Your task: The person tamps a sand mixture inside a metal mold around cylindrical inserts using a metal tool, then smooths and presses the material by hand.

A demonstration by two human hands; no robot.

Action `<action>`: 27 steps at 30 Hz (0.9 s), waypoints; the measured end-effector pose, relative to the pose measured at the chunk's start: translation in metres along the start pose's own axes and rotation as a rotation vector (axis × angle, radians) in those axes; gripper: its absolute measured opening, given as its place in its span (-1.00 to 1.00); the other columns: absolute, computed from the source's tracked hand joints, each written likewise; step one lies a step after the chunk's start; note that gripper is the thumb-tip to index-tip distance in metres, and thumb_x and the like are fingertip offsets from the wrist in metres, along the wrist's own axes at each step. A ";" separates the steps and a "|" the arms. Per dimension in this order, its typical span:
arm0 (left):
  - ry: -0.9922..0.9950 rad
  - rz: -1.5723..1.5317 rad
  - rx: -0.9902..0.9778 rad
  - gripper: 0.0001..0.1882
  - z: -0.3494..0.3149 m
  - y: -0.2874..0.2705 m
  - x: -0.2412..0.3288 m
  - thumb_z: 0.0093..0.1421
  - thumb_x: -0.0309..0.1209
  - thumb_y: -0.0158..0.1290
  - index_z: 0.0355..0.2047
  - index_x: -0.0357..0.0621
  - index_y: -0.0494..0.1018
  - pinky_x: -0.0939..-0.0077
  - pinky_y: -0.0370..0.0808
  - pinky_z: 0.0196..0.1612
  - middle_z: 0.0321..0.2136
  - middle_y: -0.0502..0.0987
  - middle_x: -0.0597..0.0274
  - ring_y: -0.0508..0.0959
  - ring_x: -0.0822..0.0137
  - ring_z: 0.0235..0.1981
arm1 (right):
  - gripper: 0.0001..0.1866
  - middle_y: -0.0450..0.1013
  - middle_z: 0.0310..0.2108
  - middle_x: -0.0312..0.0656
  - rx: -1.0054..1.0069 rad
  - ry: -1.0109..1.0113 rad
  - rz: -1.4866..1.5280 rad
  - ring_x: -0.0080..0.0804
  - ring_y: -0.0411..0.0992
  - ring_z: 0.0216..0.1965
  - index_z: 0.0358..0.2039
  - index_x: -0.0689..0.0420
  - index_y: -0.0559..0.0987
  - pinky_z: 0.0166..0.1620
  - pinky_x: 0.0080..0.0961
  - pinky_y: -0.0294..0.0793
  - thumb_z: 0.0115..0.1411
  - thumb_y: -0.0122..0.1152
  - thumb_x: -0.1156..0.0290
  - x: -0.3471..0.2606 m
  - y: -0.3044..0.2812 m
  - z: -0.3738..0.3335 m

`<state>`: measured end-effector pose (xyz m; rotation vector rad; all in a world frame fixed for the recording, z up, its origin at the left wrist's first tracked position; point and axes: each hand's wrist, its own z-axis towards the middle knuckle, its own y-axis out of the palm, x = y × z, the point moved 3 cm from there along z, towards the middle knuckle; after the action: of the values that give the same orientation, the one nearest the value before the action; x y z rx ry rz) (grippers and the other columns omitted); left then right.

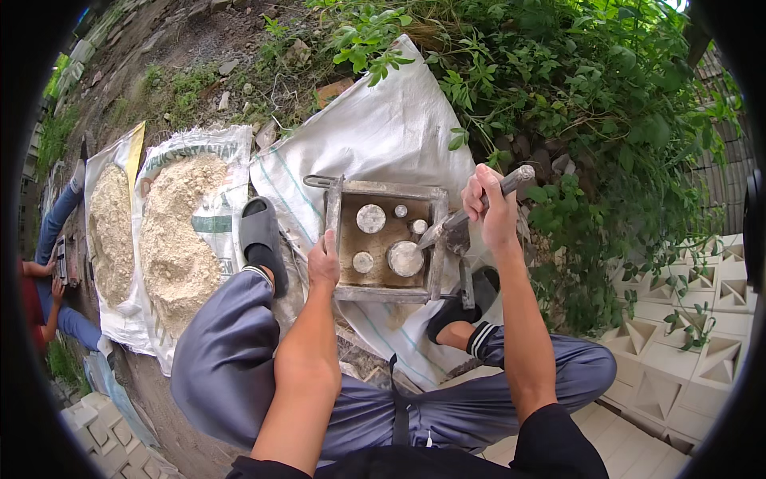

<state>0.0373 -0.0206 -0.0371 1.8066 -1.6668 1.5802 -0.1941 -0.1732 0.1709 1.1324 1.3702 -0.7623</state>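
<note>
Gripping a pointed tool (442, 228) at two o'clock from the frame's (379, 295) centre, my right hand (491, 206) had its fingers wrapped round the handle. The rectangular frame lay at twelve o'clock from where I sat, on a white sheet (383, 120). My left hand (323, 262) was against its nine o'clock rail (the fingers were mostly hidden, so I couldn't tell whether they had closed). Five round discs (371, 218) lay inside, the largest at four o'clock, near the tool's tip. Pale powder (179, 255) lay heaped at nine.
</note>
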 end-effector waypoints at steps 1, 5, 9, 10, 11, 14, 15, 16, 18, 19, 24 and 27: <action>0.023 -0.028 0.017 -0.35 0.002 0.000 -0.004 0.34 0.09 -0.27 -0.13 -0.30 0.50 0.14 0.39 -0.09 -0.28 0.53 -0.32 0.50 -0.24 -0.17 | -0.58 0.06 -0.75 -0.45 0.158 -0.063 0.027 -0.70 -0.02 -0.72 -0.68 0.04 0.23 -0.63 -0.66 -0.05 0.31 -0.01 0.23 0.001 0.002 0.004; 0.048 -0.024 0.055 -0.35 0.004 0.001 -0.012 0.34 0.10 -0.27 -0.14 -0.29 0.51 0.10 0.38 -0.08 -0.27 0.52 -0.34 0.49 -0.27 -0.16 | -0.53 -0.01 -0.81 -0.46 0.290 -0.209 0.068 -0.69 -0.09 -0.76 -0.75 -0.01 0.15 -0.60 -0.59 0.00 0.31 0.00 0.30 0.011 0.001 -0.006; -0.015 -0.003 0.003 -0.34 0.001 -0.006 -0.003 0.33 0.11 -0.28 -0.13 -0.29 0.51 0.07 0.37 -0.06 -0.25 0.52 -0.34 0.48 -0.28 -0.12 | -0.48 -0.04 -0.82 -0.47 0.105 -0.417 0.026 -0.66 -0.14 -0.77 -0.80 0.02 0.07 -0.56 -0.52 0.02 0.31 -0.05 0.39 0.006 0.008 -0.022; -0.028 0.002 -0.025 -0.33 0.001 -0.004 0.001 0.33 0.12 -0.28 -0.12 -0.28 0.51 0.07 0.37 -0.05 -0.24 0.52 -0.34 0.48 -0.28 -0.11 | -0.48 -0.05 -0.82 -0.47 0.077 -0.428 0.022 -0.67 -0.14 -0.77 -0.80 0.02 0.06 -0.56 -0.52 0.01 0.30 -0.05 0.41 0.004 0.005 -0.021; -0.004 -0.011 0.009 -0.33 0.000 -0.005 0.004 0.32 0.12 -0.27 -0.10 -0.27 0.50 0.08 0.38 -0.02 -0.22 0.52 -0.34 0.47 -0.28 -0.09 | -0.48 -0.04 -0.81 -0.47 0.086 -0.417 0.004 -0.67 -0.13 -0.76 -0.80 0.03 0.06 -0.57 -0.53 0.00 0.30 -0.06 0.43 0.010 0.003 -0.016; -0.025 -0.013 -0.012 -0.34 0.002 0.001 0.001 0.32 0.12 -0.27 -0.08 -0.26 0.50 0.09 0.38 0.00 -0.21 0.52 -0.35 0.47 -0.28 -0.08 | -0.49 -0.03 -0.80 -0.47 0.168 -0.377 -0.052 -0.67 -0.12 -0.76 -0.79 0.04 0.07 -0.59 -0.55 -0.04 0.31 -0.08 0.44 0.052 -0.002 -0.005; -0.007 -0.014 -0.012 -0.34 0.002 0.004 0.001 0.32 0.12 -0.27 -0.07 -0.25 0.50 0.08 0.37 -0.01 -0.20 0.52 -0.35 0.47 -0.28 -0.08 | -0.50 -0.02 -0.80 -0.47 0.240 -0.354 -0.092 -0.68 -0.11 -0.76 -0.79 0.04 0.08 -0.60 -0.56 -0.06 0.32 -0.08 0.43 0.065 -0.010 -0.004; -0.010 -0.011 -0.007 -0.34 0.002 0.002 -0.002 0.32 0.12 -0.27 -0.07 -0.25 0.50 0.08 0.37 -0.01 -0.20 0.52 -0.35 0.47 -0.28 -0.08 | -0.50 -0.02 -0.80 -0.47 0.236 -0.352 -0.087 -0.68 -0.11 -0.76 -0.79 0.04 0.08 -0.60 -0.56 -0.06 0.32 -0.08 0.43 0.064 -0.005 -0.005; 0.000 -0.008 0.028 -0.35 0.003 -0.001 -0.007 0.33 0.11 -0.27 -0.07 -0.24 0.50 0.09 0.39 -0.02 -0.22 0.53 -0.33 0.48 -0.27 -0.10 | -0.51 -0.01 -0.79 -0.47 0.222 -0.317 -0.112 -0.70 -0.09 -0.75 -0.76 0.06 0.12 -0.63 -0.57 -0.12 0.34 -0.08 0.41 0.059 0.004 -0.009; 0.006 -0.011 0.013 -0.35 0.002 0.000 -0.005 0.33 0.11 -0.27 -0.07 -0.24 0.50 0.09 0.39 -0.02 -0.22 0.53 -0.33 0.48 -0.27 -0.10 | -0.51 -0.01 -0.79 -0.47 0.235 -0.319 -0.121 -0.70 -0.09 -0.75 -0.76 0.06 0.12 -0.63 -0.57 -0.12 0.34 -0.08 0.41 0.059 0.003 -0.011; 0.010 -0.018 0.024 -0.37 0.003 0.001 -0.003 0.33 0.10 -0.26 -0.08 -0.22 0.51 0.14 0.41 -0.06 -0.25 0.55 -0.28 0.50 -0.26 -0.15 | -0.50 0.03 -0.80 -0.48 0.195 -0.301 -0.135 -0.72 -0.08 -0.75 -0.77 0.06 0.14 -0.65 -0.57 -0.14 0.35 -0.08 0.38 0.046 0.009 -0.010; -0.006 0.007 0.016 -0.37 0.002 -0.007 -0.006 0.33 0.10 -0.27 -0.08 -0.22 0.51 0.13 0.40 -0.07 -0.27 0.54 -0.29 0.51 -0.24 -0.15 | -0.49 0.04 -0.80 -0.48 0.250 -0.333 -0.050 -0.71 -0.07 -0.76 -0.80 0.05 0.12 -0.64 -0.56 -0.13 0.33 -0.08 0.40 -0.001 0.022 -0.007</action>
<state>0.0449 -0.0160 -0.0396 1.8177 -1.6695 1.5967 -0.1764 -0.1595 0.1761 1.1056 1.0461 -1.1281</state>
